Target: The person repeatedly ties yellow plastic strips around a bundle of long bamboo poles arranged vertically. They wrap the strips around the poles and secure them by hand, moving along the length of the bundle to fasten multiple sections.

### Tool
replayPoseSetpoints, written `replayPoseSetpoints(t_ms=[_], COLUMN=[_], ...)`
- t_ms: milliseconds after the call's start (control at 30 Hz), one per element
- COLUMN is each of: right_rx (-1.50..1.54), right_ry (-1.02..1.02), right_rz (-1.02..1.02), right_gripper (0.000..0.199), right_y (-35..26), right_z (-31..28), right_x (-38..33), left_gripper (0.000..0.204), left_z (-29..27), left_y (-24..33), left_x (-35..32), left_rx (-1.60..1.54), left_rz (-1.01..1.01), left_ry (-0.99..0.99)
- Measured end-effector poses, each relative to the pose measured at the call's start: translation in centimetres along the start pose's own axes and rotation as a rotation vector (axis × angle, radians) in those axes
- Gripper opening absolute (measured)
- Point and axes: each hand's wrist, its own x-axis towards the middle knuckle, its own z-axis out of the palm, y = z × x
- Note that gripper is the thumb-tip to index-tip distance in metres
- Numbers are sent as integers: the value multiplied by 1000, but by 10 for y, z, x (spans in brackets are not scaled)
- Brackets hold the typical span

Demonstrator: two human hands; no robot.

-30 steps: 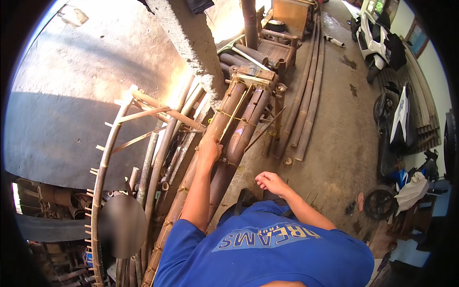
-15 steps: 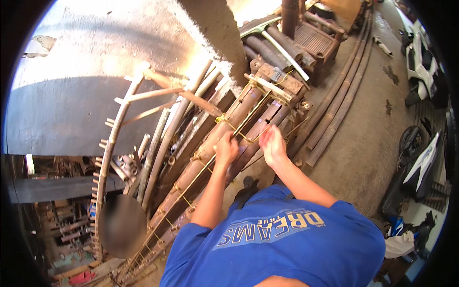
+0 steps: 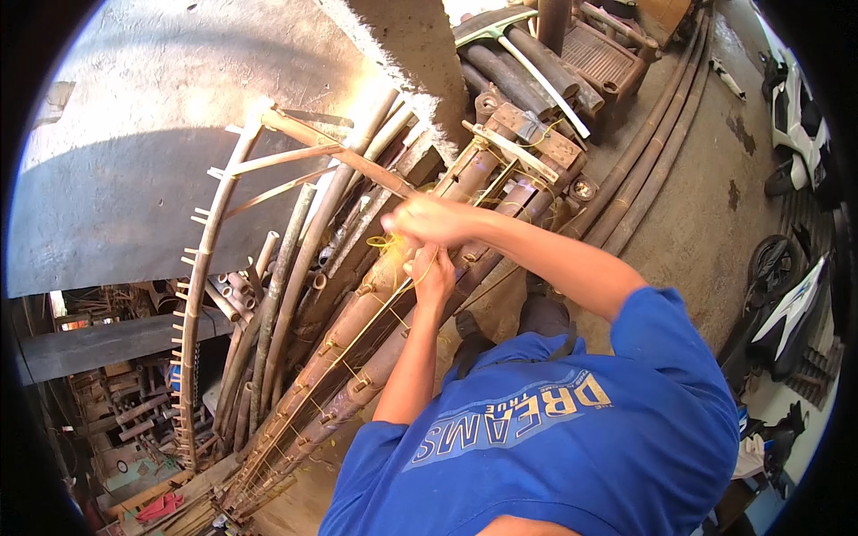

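Observation:
A long bamboo frame [image 3: 335,344] runs diagonally from the lower left to the upper middle. Two thick bamboo poles lie side by side in it, with short pegs and thin yellow ties along a slender rod. My right hand [image 3: 429,221] is closed over the left pole, its fingers slightly blurred. Loops of yellow cord [image 3: 386,241] show just under its fingertips. Right below it, my left hand [image 3: 433,273] is closed in a pinch, with a strand of the cord running across it. The knot or wrap between the hands is hidden.
A curved bamboo piece with pegs [image 3: 198,295] leans at the left by several upright poles [image 3: 290,277]. Thick pipes and a white-handled tool [image 3: 545,85] lie at the top. Long bamboo poles [image 3: 657,143] curve along the floor; motorcycle parts [image 3: 791,304] line the right.
My right hand has moved left across the frame, from the right pole to the left one, above my left hand. My left hand has shifted slightly, and yellow cord now shows between the hands.

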Motion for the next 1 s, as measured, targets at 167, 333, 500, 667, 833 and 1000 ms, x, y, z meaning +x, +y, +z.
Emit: replayPoseSetpoints(t_ms=[167, 333, 500, 667, 833, 1000], right_rx=[-357, -213, -225, 1010, 1365, 252], right_ry=[-132, 1, 203, 905, 945, 470], right_rz=[-214, -35, -156, -276, -2, 541], right_gripper=[45, 46, 41, 34, 32, 22], right_y=[85, 106, 96, 85, 166, 192], right_z=[62, 79, 86, 76, 61, 42], right_x=[-124, -118, -138, -175, -232, -241], left_gripper=[18, 28, 30, 26, 22, 23], left_z=[10, -38, 22, -85, -416, -308], left_y=[1, 40, -76, -130, -138, -70], left_x=[5, 90, 158, 254, 312, 248], left_rx=[7, -578, -38, 231, 458, 671], left_rz=[28, -45, -92, 111, -173, 357], left_ry=[34, 38, -142, -43, 666, 360])
